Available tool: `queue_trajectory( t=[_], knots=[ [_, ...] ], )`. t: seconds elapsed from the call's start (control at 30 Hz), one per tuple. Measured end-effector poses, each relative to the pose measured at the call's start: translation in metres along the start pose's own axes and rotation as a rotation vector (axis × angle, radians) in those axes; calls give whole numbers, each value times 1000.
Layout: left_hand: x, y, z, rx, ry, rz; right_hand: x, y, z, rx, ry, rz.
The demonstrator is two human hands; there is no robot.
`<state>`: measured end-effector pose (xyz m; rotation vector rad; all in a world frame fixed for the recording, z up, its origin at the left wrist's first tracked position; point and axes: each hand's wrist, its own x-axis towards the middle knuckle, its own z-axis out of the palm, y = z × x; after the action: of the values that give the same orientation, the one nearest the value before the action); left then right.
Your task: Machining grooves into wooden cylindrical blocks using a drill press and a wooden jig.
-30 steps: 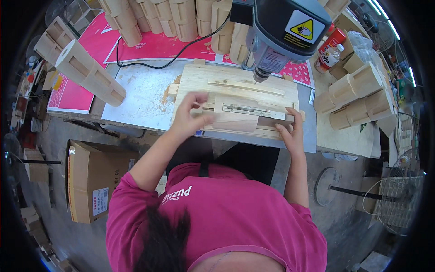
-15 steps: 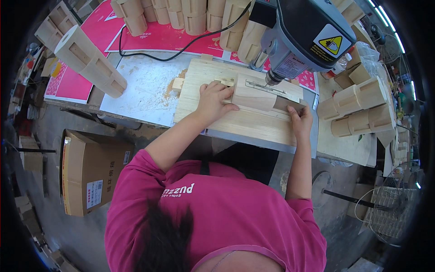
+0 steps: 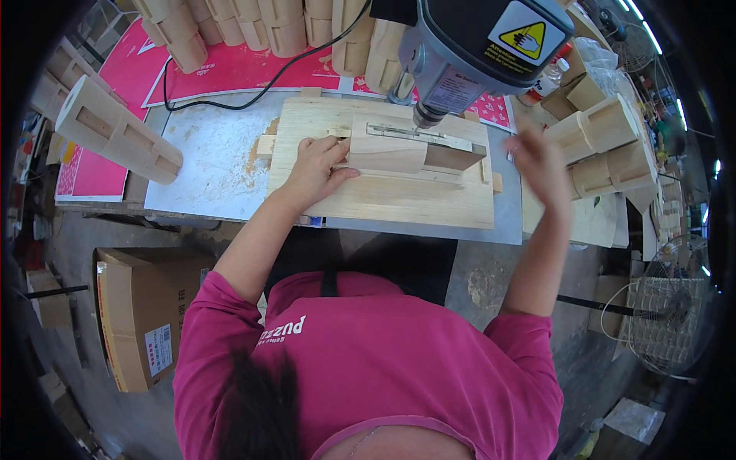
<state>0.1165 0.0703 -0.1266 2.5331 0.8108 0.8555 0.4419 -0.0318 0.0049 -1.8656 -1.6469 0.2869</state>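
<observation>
Magenta shirt (image 3: 399, 353), worn by the person, nearest. Cardboard box (image 3: 146, 314), brown, flaps up, on the floor at left. Left hand (image 3: 313, 172), half-curled, fingers and thumb against the left end of a block; whether gripping or merely pressing, cannot tell. Right hand (image 3: 540, 165), raised clear at right, blurred, fingers loosely apart, nothing seen in it. Wooden block (image 3: 389, 152), pale, lying lengthwise on a flat wooden board (image 3: 399, 203) at the middle of the table; slim metal strip (image 3: 418, 136) along its top, flat brownish piece (image 3: 454, 158) at its right end. Drill (image 3: 460, 69), dark grey and black, its chuck (image 3: 427, 116) over the block's far side; clearance cannot be told. Wooden column (image 3: 119, 130), recessed, tilted in view, at left; two similar columns (image 3: 602, 130), side by side, at right. Black cable (image 3: 268, 80), curving across pink sheets (image 3: 230, 80). Row of wooden pieces (image 3: 280, 31), recessed, farthest.
</observation>
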Motion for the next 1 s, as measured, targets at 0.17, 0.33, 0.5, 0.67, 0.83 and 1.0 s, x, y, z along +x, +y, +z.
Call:
queue_trajectory(
  t=[0.17,0.33,0.5,0.67,0.83,1.0],
  knots=[
    [2,3,0,14,20,31,70,-76,-61,147,474,-267],
    [-1,2,1,38,9,15,85,-131,-36,328,316,-88],
    [2,3,0,32,-7,19,61,-93,-46,-102,396,-189],
    [2,2,0,36,-17,3,-17,-99,-4,-36,525,-312],
    [3,4,-1,19,-26,0,-39,-59,58,157,530,-311],
    [2,1,1,23,-7,14,-27,-35,92,302,593,-418]
  ],
)
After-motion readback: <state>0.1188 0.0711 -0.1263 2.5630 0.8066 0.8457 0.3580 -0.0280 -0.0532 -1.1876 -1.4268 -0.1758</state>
